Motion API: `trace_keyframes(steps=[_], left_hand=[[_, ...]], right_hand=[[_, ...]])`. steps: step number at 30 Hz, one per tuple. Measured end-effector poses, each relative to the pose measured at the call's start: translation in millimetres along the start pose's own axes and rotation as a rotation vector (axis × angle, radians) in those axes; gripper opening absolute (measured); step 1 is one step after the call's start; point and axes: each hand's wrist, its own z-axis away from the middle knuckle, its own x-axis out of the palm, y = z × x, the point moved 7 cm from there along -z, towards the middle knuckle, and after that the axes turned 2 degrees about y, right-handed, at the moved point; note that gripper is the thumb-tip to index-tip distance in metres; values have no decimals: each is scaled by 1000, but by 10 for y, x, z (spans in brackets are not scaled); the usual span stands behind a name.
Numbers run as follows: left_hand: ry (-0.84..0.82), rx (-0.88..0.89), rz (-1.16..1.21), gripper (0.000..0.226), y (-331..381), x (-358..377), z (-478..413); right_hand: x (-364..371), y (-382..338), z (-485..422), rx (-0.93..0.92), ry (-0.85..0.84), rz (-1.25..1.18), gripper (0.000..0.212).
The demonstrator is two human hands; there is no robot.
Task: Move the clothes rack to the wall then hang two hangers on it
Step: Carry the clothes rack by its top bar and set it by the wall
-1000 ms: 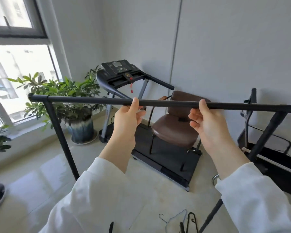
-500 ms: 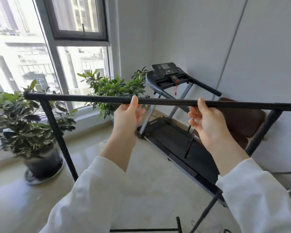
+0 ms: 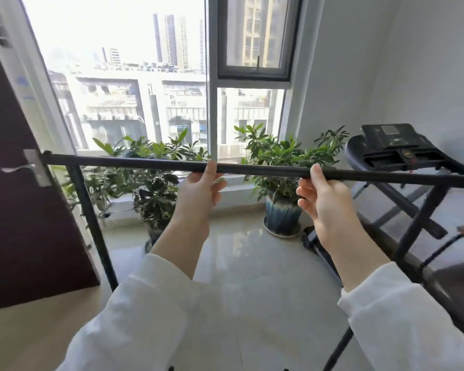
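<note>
The black clothes rack [image 3: 263,170] spans the view, its top bar running from left to right at chest height with slanted legs at both ends. My left hand [image 3: 198,191] grips the bar near its middle, thumb up over it. A little to the right, my right hand [image 3: 323,199] holds the same bar. No hangers are in view.
A dark brown door [image 3: 19,210] with a metal handle stands open at the left. Potted plants [image 3: 281,167] line the window sill ahead. A treadmill [image 3: 402,153] and a brown chair [image 3: 458,279] stand at the right by the grey wall [image 3: 426,62].
The view has swung left with the rack: the treadmill and chair slid to the right edge, the window and plants now lie ahead, and the door has appeared. Both hands keep their grip.
</note>
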Motion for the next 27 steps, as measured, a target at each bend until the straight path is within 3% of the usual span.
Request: trace_keyframes(steps=[15, 27], left_hand=[[541, 148, 21, 17, 532, -1716, -245], [745, 283, -10, 20, 1144, -3222, -383]], right_hand=[[2272, 506, 63, 87, -536, -40, 23], [3977, 729, 797, 123, -780, -85, 22]])
